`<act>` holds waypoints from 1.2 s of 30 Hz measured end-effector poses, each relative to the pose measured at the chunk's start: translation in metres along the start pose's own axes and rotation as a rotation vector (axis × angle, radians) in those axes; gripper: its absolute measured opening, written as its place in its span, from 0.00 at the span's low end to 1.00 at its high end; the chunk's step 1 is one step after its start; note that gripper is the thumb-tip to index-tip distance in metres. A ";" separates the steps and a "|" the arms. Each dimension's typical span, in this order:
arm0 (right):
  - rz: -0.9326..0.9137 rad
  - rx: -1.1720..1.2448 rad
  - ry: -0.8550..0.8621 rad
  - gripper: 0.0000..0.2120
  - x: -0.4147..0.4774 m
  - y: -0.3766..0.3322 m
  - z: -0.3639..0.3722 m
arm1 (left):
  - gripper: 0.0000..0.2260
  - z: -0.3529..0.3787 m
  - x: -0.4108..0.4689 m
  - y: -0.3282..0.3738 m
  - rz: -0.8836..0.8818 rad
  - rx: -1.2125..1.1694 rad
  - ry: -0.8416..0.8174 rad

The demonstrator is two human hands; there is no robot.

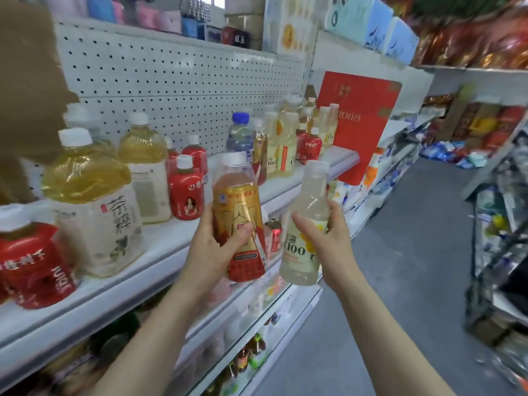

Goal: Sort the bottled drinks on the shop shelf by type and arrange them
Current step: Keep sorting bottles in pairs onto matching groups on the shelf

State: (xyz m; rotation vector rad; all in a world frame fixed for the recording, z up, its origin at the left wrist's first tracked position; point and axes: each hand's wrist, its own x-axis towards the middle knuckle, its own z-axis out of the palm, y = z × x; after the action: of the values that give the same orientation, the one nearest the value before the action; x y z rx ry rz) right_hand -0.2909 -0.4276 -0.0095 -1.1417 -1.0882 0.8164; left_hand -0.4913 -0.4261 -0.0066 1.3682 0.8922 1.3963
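Gripped in left hand [217, 247], fingers curled round its middle: gold-and-red labelled plastic bottle [238, 212] of amber drink, white cap, upright, held off the white metal shelf [120, 292], before its front edge.
Gripped in right hand [328, 250]: pale cloudy plastic bottle [305, 235], yellow-flowered label, just beside the first, not touching.
Stood on shelf behind: large yellow tea bottles [94, 207]; small red-wrapped bottles [186, 195].

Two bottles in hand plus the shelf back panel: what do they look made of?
Gold-and-red bottle in the left hand: clear plastic, seemingly; liquid shows above a glossy, foil-like sleeve. Pale bottle in the right hand: clear plastic, probably; cloudy drink shows through. Back panel: likely painted sheet metal, matte white, regular punched holes.
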 end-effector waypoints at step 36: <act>-0.320 -0.385 -0.436 0.38 0.442 0.085 -0.013 | 0.27 0.167 0.236 -0.090 0.000 0.281 0.639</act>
State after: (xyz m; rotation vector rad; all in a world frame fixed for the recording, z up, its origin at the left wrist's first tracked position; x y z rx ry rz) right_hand -0.1467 -0.0017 0.0152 -1.0838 -1.8006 0.6285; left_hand -0.2951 -0.1957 -0.0057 1.1202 1.5500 1.7963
